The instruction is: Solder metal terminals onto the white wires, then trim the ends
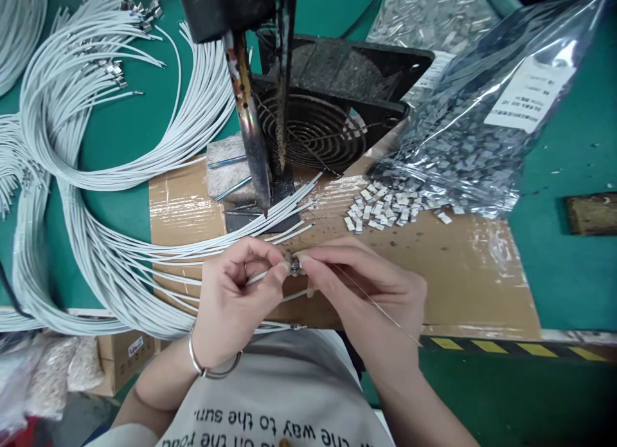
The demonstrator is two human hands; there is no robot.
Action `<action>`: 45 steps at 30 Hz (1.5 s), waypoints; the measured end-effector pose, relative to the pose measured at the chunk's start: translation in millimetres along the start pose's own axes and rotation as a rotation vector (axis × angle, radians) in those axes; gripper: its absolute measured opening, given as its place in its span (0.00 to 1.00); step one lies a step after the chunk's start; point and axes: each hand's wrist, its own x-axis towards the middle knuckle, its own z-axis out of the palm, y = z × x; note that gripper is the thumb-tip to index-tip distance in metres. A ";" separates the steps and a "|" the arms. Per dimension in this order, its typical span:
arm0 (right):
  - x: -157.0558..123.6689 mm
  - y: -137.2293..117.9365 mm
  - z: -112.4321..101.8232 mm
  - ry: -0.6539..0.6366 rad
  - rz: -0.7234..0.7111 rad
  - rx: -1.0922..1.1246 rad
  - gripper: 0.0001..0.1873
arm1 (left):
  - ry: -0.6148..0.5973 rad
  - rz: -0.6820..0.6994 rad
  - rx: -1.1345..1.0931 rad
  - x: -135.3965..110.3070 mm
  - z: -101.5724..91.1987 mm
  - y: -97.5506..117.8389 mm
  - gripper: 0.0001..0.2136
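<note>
Thumb and fingers of my left hand [243, 289] pinch the end of a white cable [256, 278], close to its tip. Meeting them fingertip to fingertip, my right hand [373, 286] is closed on a small metal connector [295, 265] at that end. Its exact shape is partly covered by the fingers. A thin silvery wire [380, 309], like solder wire, runs across the right palm. More white cables [183, 251] lie beside and under the left hand. Just beyond the hands, the tip of a soldering iron [258, 170] points down.
A black fan [318, 128] stands behind the iron. Small white and grey pieces [380, 206] spill from a clear plastic bag [482, 119] on the right. Cardboard [463, 273] covers the bench's front. Bundles of cable [106, 157] fill the left. A sponge block [229, 167] sits by the iron.
</note>
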 end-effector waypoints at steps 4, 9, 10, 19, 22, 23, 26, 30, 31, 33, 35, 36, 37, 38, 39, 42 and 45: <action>1.1 -1.6 -1.2 -0.028 -0.006 0.006 0.09 | -0.008 0.009 -0.009 0.0 -1.3 -1.0 0.05; 2.9 -2.7 -2.8 -0.048 -0.009 0.001 0.11 | -0.007 0.016 -0.008 0.7 -1.9 -1.6 0.05; 3.0 -2.8 -3.2 -0.051 -0.006 -0.004 0.11 | -0.006 0.019 -0.010 1.0 -1.8 -1.6 0.05; 2.3 -1.5 -5.2 -0.069 0.011 -0.020 0.10 | -0.006 0.048 -0.040 1.7 -0.2 -0.8 0.05; 2.1 -2.3 -4.0 -0.063 0.008 -0.027 0.10 | 0.006 0.058 -0.034 1.4 0.6 -0.1 0.05; 1.8 -2.6 -3.5 -0.056 0.005 -0.031 0.10 | 0.014 0.064 -0.033 1.3 1.1 0.3 0.05; 0.2 -2.8 -2.7 -0.030 -0.004 -0.052 0.10 | 0.039 0.087 -0.031 0.8 2.9 1.8 0.05; -2.2 0.1 -2.2 -0.017 -0.032 -0.065 0.10 | 0.066 0.120 -0.019 0.1 4.8 2.2 0.04; -2.6 1.1 -1.9 -0.014 -0.040 -0.071 0.10 | 0.071 0.129 -0.016 0.0 5.3 2.1 0.04; -3.1 3.3 -1.5 -0.007 -0.058 -0.093 0.11 | 0.080 0.145 -0.012 0.3 6.1 1.6 0.04; -3.3 5.2 -1.6 0.000 -0.090 -0.123 0.11 | 0.089 0.158 -0.014 1.3 6.9 1.0 0.04; -3.4 6.0 -2.0 -0.001 -0.108 -0.144 0.11 | 0.097 0.166 -0.017 2.2 7.2 0.7 0.04; -3.4 6.6 -2.6 -0.005 -0.129 -0.168 0.11 | 0.107 0.172 -0.019 3.3 7.4 0.4 0.05; -3.5 7.1 -3.4 -0.009 -0.154 -0.191 0.12 | 0.119 0.181 -0.019 4.6 7.4 0.0 0.05; -3.7 7.6 -4.3 -0.014 -0.171 -0.212 0.13 | 0.136 0.188 -0.017 6.1 7.3 -0.4 0.05; -4.2 9.4 -6.0 -0.033 -0.160 -0.240 0.19 | 0.195 0.217 -0.004 11.0 6.6 -1.2 0.05; -3.6 11.3 -5.6 0.001 -0.110 -0.218 0.16 | 0.231 0.232 -0.005 14.7 5.5 -1.5 0.05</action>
